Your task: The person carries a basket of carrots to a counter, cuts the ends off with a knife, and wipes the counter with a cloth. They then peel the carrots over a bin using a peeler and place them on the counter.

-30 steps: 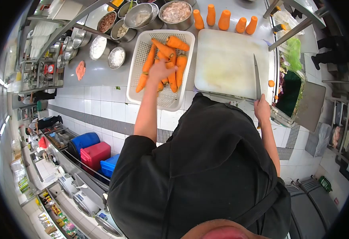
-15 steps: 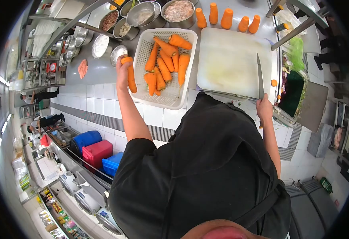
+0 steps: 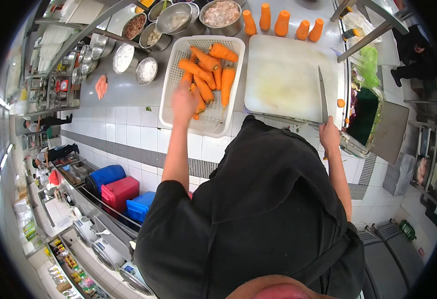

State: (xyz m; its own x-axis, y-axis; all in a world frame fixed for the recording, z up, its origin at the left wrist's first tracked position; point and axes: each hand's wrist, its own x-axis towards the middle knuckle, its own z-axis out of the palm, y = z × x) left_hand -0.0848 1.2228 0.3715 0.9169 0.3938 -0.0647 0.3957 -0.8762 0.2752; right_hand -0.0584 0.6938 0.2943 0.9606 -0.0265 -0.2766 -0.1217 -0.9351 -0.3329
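Observation:
My left hand [image 3: 184, 103], smeared by motion, is over the left part of a white perforated plastic basket [image 3: 213, 127] and partly covers the carrots there. Its fingers are too blurred to tell whether they grip one. Several whole orange carrots [image 3: 227, 85] lie in a loose pile in the basket, one of them [image 3: 193, 68] across the others. My right hand [image 3: 329, 134] is wrapped round the handle of a long knife [image 3: 323, 97], whose blade points away from me over the right side of a white cutting board [image 3: 283, 79].
Several trimmed carrots [image 3: 282, 24] stand upright behind the board. Metal bowls of food [image 3: 222, 17] are at the back left. At right, a carrot piece [image 3: 340, 103] lies near a waste bin [image 3: 365, 117], with a shelf post [image 3: 358, 47] above. Other people [image 3: 54, 152] stand far left.
My left hand has moved right, from beside the basket to over it. The carrot it held outside the basket now appears to lie across the pile. My right hand and knife have stayed put.

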